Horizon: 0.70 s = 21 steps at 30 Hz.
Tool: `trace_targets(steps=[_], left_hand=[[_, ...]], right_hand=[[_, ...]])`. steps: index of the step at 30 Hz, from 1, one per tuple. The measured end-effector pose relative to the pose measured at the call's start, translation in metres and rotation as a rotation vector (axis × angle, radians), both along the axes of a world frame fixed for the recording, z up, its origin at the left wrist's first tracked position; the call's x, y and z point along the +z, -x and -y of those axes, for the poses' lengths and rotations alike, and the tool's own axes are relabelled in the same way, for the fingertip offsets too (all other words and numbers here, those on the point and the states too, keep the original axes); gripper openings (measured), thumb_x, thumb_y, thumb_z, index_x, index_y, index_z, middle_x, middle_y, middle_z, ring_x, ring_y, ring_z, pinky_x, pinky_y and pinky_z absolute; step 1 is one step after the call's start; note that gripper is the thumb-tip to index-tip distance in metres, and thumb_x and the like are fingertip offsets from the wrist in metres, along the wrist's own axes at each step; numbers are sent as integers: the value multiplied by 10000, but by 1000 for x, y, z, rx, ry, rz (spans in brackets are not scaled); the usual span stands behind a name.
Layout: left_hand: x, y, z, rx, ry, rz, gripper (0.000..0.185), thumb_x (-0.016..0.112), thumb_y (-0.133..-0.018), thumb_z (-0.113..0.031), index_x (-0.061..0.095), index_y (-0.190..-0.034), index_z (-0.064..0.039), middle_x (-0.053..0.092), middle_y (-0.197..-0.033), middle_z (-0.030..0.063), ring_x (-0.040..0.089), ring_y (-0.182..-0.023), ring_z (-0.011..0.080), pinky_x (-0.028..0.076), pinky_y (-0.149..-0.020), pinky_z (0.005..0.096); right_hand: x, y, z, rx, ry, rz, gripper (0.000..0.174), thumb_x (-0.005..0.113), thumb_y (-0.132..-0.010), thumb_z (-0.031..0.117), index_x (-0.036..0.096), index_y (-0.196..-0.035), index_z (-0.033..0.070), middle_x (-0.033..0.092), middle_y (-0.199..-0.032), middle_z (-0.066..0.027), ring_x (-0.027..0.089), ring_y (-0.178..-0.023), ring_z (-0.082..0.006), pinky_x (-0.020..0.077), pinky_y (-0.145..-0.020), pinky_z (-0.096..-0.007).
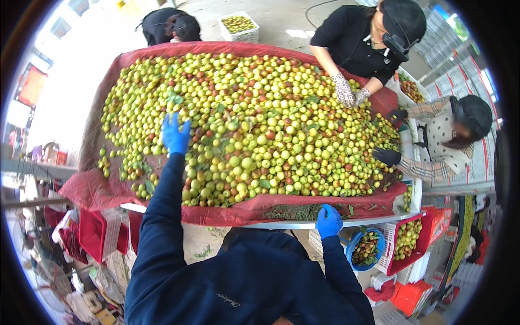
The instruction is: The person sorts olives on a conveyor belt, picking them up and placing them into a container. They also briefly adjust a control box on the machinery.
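Note:
A broad heap of green and reddish-brown jujubes [243, 122] covers a table lined with red cloth [231, 215]. My left hand [176, 133], in a blue glove, reaches out over the left part of the heap, palm down with fingers spread, and no fruit shows in its grasp. My right hand [329, 220], also gloved in blue, is at the table's near edge beside a strip of small leaf bits [292, 211]. Its fingers are bent; whether they hold something cannot be made out. Green leaves [175, 97] lie among the fruit.
Gloved co-workers [361, 44] [455, 134] have their hands in the fruit at the right; another person [172, 26] bends beyond the far edge. A blue bucket [382, 245] of fruit and leaves and a red-lined crate [424, 239] stand near right. A white crate [243, 36] stands behind the table.

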<state>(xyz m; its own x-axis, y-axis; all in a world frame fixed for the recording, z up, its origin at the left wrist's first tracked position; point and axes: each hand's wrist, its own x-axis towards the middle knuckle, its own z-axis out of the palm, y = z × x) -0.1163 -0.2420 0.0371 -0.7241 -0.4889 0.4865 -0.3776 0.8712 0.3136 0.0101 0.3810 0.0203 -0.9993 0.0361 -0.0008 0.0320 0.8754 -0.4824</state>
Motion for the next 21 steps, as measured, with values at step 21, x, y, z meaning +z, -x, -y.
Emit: trace_targets(steps=[21], left_hand=[[-27, 286, -129, -483, -196, 46, 594, 645, -983, -456, 594, -1450, -92, 556, -1505, 199, 570, -1323, 387, 442, -1098, 496]], right_hand=[[3, 5, 3, 53, -20, -75, 122, 647, -906, 158, 692, -986, 78, 675, -866, -141, 647, -801, -388, 481, -693, -505]])
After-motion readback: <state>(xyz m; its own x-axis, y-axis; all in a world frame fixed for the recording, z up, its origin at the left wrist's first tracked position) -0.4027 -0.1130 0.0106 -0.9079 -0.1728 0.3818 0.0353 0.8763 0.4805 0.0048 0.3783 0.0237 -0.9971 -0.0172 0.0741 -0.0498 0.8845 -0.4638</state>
